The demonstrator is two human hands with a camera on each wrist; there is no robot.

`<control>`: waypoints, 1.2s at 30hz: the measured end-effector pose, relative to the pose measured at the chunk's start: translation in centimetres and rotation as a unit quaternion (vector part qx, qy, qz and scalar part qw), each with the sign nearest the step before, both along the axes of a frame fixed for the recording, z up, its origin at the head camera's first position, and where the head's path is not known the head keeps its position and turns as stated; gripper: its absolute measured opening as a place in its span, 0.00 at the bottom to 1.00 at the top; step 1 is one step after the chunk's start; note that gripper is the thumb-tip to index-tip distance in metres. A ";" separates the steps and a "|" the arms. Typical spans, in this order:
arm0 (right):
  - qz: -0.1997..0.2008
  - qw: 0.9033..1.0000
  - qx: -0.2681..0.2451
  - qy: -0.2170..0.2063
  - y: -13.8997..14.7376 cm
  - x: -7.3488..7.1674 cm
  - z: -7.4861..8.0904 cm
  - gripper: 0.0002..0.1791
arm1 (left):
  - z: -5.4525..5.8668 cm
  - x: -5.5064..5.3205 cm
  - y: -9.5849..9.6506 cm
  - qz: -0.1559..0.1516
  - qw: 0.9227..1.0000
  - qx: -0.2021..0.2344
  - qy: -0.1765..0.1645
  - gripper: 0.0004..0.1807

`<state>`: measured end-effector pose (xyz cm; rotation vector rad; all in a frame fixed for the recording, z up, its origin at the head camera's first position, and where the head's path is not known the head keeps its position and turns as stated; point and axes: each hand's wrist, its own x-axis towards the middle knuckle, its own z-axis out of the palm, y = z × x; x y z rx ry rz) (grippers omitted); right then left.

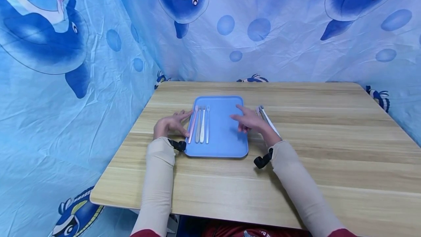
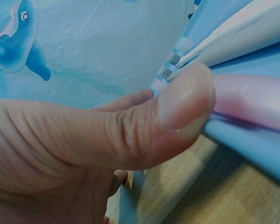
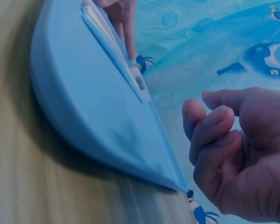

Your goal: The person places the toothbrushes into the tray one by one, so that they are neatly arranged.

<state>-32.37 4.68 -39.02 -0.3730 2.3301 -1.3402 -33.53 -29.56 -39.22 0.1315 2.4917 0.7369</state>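
Note:
On the blue tray [image 1: 227,145] several toothbrushes lie side by side near its left edge: a pink toothbrush [image 1: 192,129] outermost, then a grey one [image 1: 198,129], a white toothbrush [image 1: 202,131] and a light blue toothbrush [image 1: 207,127]. My left hand [image 1: 172,123] is at the tray's left rim, its thumb [image 2: 182,102] touching the handle end of the pink toothbrush and its other fingers reaching toward the head end. Over the tray's right side hovers my right hand [image 1: 250,119], index finger out, the others loosely bent, holding nothing.
Right of the tray, a white toothbrush [image 1: 269,121] and another brush [image 1: 258,110] lie on the wooden table [image 1: 329,138], partly hidden by my right hand and wrist. A blue dolphin-print curtain [image 1: 210,54] hangs behind and at the left.

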 end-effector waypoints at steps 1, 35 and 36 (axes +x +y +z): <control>-0.002 1.000 -0.001 -0.001 0.4 -0.1 0.0 0.43 | 0.0 0.0 0.0 0.002 1.000 0.000 -0.001 0.68; -0.039 0.999 -0.018 -0.007 9.7 -1.0 -0.4 0.44 | 0.2 0.1 0.1 0.000 1.000 -0.012 0.001 0.68; -0.040 0.999 -0.016 -0.008 9.9 -1.0 -0.4 0.45 | 0.2 0.1 0.0 0.001 1.000 -0.011 0.000 0.68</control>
